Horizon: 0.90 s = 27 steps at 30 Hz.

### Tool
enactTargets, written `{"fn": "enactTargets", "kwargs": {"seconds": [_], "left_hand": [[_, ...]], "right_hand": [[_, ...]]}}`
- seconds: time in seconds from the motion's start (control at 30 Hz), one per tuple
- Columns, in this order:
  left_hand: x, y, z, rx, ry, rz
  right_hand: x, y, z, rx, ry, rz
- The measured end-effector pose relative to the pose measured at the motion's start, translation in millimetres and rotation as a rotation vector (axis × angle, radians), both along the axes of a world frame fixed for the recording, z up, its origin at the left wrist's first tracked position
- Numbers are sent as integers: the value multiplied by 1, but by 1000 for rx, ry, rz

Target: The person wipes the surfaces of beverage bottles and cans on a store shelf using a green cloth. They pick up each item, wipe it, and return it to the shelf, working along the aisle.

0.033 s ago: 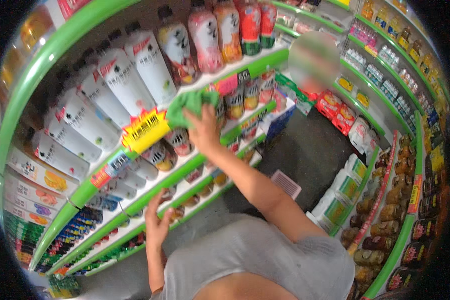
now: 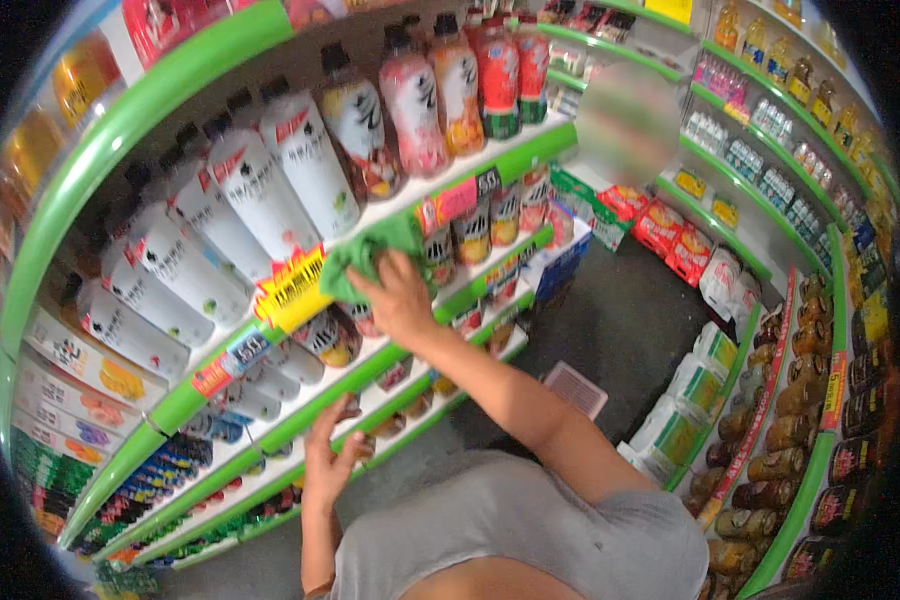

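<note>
Nearest the body, the left hand (image 2: 330,455) is empty, fingers loosely bent in front of the lower shelves; whether its fingertips touch anything, I cannot tell. Farther out, the right hand (image 2: 400,305) grips a bunched green cloth (image 2: 365,248) under spread fingers, against the green shelf edge (image 2: 530,150), probably so the cloth cannot slip. Just left of that hand, a yellow sign (image 2: 295,295) hangs on the edge, likely to face shoppers. Cups (image 2: 473,235) stand beneath the edge, to the hand's right. Beyond it, white bottles (image 2: 315,165) stand in a close row, presumably to show their fronts. Well off to the right of both hands, jars (image 2: 785,430) fill other shelves.
</note>
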<state>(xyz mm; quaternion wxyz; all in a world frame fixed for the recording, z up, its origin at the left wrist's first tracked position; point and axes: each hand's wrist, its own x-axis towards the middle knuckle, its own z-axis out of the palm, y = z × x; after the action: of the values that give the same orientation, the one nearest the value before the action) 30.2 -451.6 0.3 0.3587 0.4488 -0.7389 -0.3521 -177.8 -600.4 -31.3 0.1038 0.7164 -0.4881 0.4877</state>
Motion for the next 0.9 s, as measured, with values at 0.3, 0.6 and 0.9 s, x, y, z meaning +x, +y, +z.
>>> {"fn": "enactTargets", "kwargs": {"seconds": [0.3, 0.6, 0.9], "left_hand": [[-34, -13, 15, -103, -32, -40], [-79, -30, 17, -149, 61, 23], [-123, -60, 73, -484, -22, 80]], "right_hand": [[-42, -6, 12, -147, 150, -127], [-137, -21, 23, -112, -155, -139], [-237, -48, 19, -56, -268, -189]]}}
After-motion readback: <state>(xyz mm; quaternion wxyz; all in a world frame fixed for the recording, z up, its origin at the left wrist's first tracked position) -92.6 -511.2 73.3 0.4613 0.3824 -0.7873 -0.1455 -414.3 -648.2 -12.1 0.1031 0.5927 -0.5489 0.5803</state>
